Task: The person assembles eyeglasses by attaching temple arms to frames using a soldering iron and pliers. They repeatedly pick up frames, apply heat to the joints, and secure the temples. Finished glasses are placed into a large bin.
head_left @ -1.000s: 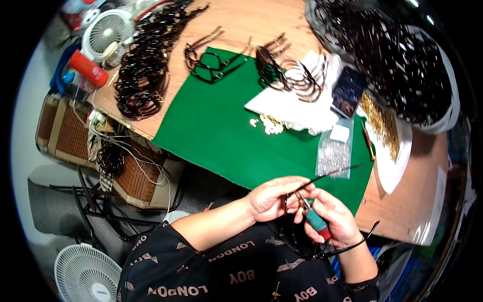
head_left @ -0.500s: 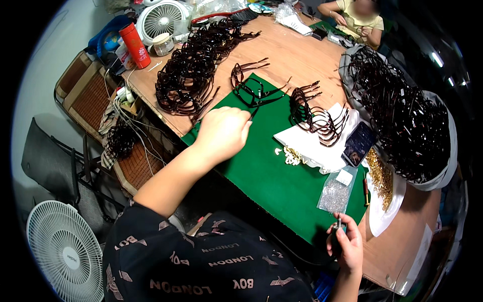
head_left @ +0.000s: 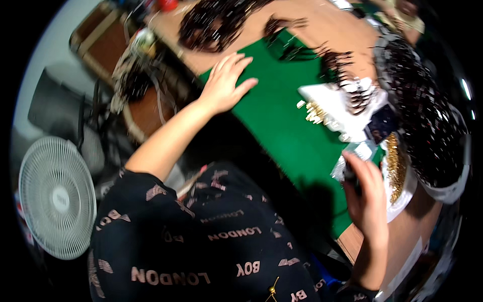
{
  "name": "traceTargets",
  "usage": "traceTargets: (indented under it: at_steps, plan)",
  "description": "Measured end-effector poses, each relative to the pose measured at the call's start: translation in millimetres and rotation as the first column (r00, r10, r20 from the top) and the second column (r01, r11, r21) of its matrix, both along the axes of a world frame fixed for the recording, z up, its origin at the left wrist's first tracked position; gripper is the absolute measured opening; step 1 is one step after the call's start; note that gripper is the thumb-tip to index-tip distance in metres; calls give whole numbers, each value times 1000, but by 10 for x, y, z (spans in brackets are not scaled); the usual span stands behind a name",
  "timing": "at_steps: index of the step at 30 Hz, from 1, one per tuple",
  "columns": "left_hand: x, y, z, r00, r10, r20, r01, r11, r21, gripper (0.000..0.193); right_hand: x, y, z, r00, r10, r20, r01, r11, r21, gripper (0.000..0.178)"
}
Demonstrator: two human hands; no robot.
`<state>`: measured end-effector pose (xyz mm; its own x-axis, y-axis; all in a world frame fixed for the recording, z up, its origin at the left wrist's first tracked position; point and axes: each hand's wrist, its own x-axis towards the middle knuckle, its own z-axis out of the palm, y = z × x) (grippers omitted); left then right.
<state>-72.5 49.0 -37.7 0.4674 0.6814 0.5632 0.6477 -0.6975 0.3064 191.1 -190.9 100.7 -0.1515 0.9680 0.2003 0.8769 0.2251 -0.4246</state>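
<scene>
My left hand (head_left: pixel 227 83) lies with its fingers spread at the far left edge of the green mat (head_left: pixel 274 118); nothing is in it. My right hand (head_left: pixel 370 194) is curled round a dark-handled tool (head_left: pixel 350 177), blurred now, which showed a metal tip earlier. It is over the near end of a clear plastic bag (head_left: pixel 363 149) of small silvery parts. Dark eyeglass frames (head_left: pixel 297 52) lie at the mat's far edge. A row of folded-out frames (head_left: pixel 358 95) rests on a white cloth (head_left: pixel 322 95), beside small gold and white pieces (head_left: pixel 316 111).
A large heap of dark frames (head_left: pixel 214 25) sits on the wooden table (head_left: pixel 322 20). At right stand a full bag of dark frames (head_left: pixel 427 110), a phone (head_left: pixel 382 123) and gold parts (head_left: pixel 396 171). A fan (head_left: pixel 58 199) and chairs (head_left: pixel 60 103) are at left; another person (head_left: pixel 410 20) is across.
My left hand has opened from a closed shape and shifted slightly up in view. My right hand has moved forward over the plastic bag. The whole view has swung, blurring things.
</scene>
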Motion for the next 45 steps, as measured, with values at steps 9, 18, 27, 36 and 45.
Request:
traceTargets:
  at_steps: [9,18,27,36,45]
  plan:
    - [-211,-157,-140,982,72,175,-100,982,159,32,-558,1446,-470,751,284,596,-323,945,-43,37]
    - [-192,-246,-195,696,145,703,-195,981,-9,23,-1637,1926,-373,673,442,592,-455,880,-140,24]
    - [-1603,-561,-1924,746,660,88,-176,324,-929,24,-2290,2676,-778,713,636,296,-554,770,-317,51]
    - [-2074,-1037,-2499,813,556,-173,-269,97,-958,17,-2104,2817,-1065,713,679,178,-650,734,-198,30]
    - [-2144,-2361,-2292,753,578,-313,-429,71,-901,18,-2141,2778,-1049,751,643,150,-613,764,-202,29]
